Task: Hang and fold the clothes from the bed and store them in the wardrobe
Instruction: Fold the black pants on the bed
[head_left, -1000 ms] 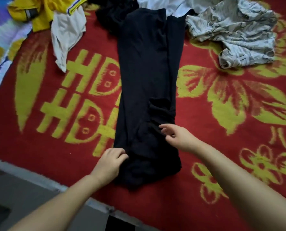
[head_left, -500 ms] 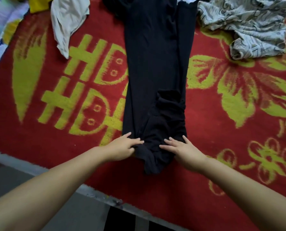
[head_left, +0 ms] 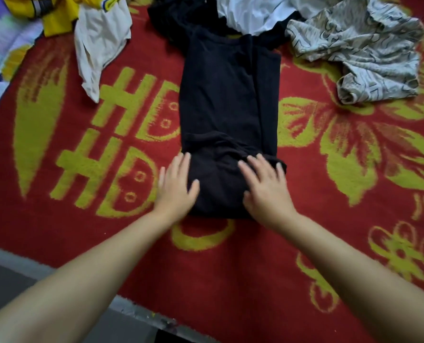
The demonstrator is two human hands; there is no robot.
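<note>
A black garment [head_left: 228,100] lies lengthwise mid-bed on the red blanket [head_left: 305,243], its near end folded over. Both hands press that fold, fingers straight and spread: left hand [head_left: 175,185] at its 9 o'clock edge, right hand [head_left: 265,186] toward 3 o'clock. Loose clothes [head_left: 359,45] lie at 12 o'clock.

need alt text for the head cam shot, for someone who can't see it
Two bare hands, left hand and right hand, press flat on the near folded end of a black garment on a red and yellow bedspread. A cream garment and a grey patterned garment lie crumpled beyond.
</note>
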